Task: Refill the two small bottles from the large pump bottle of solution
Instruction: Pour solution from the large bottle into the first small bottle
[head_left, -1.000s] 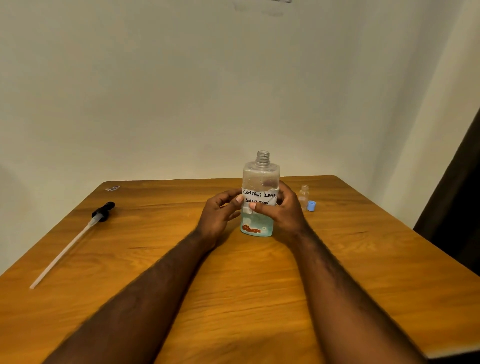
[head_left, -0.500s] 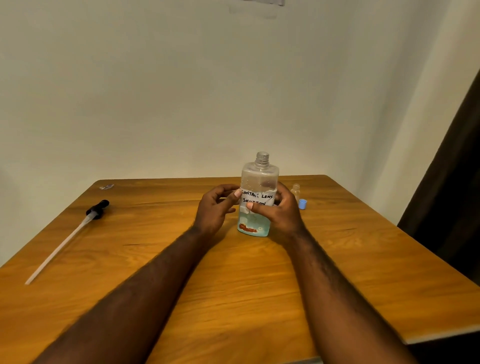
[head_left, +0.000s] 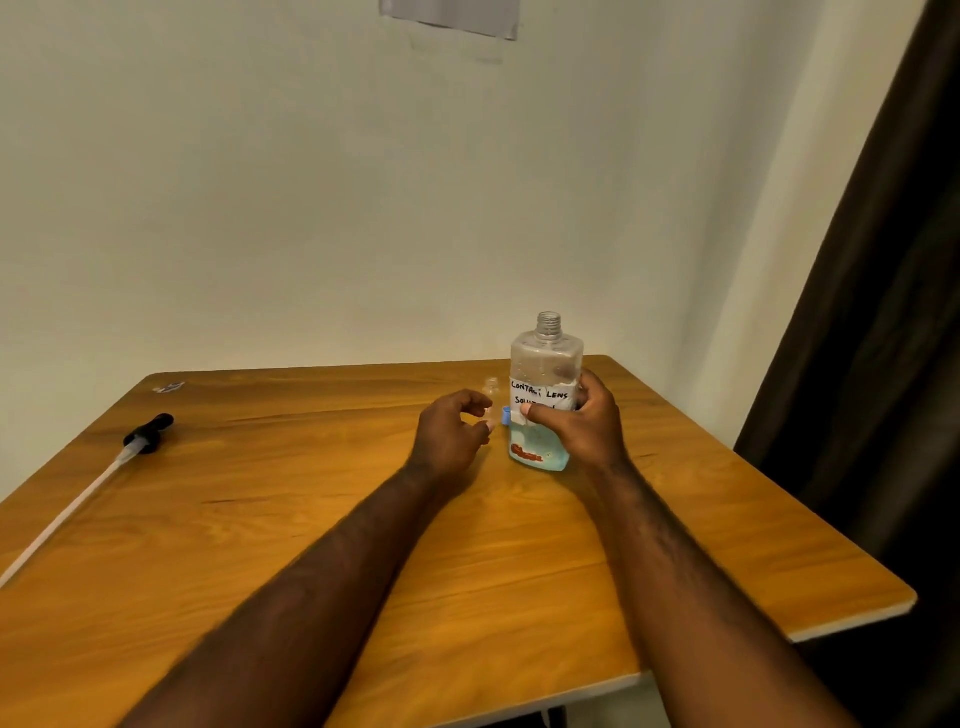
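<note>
The right hand (head_left: 582, 423) gripped the large solution bottle (head_left: 545, 358) from its right side, thumb laid across the front and fingers wrapped behind. The bottle stood upright on the wooden table (head_left: 311, 519), near the far right corner. It was clear plastic, flat-sided with rounded shoulders, and its bare ribbed screw neck was uncapped. A white handwritten paper label (head_left: 540, 396) reading "CONTACT LENS SOLUTION" crossed its middle, and pale blue liquid (head_left: 537, 448) filled its lower part.

The left hand (head_left: 452, 431) hovered just left of the bottle, fingers loosely curled and holding nothing. Just behind its fingertips stood a small clear bottle (head_left: 491, 387); whether they touched it could not be told. A small blue cap (head_left: 506, 414) showed between that hand and the large bottle.

Well apart, toward the table's left edge, lay the black pump head (head_left: 149, 430) with its long, thin white dip tube (head_left: 67, 506). The tabletop was glossy orange-brown wood grain.
</note>
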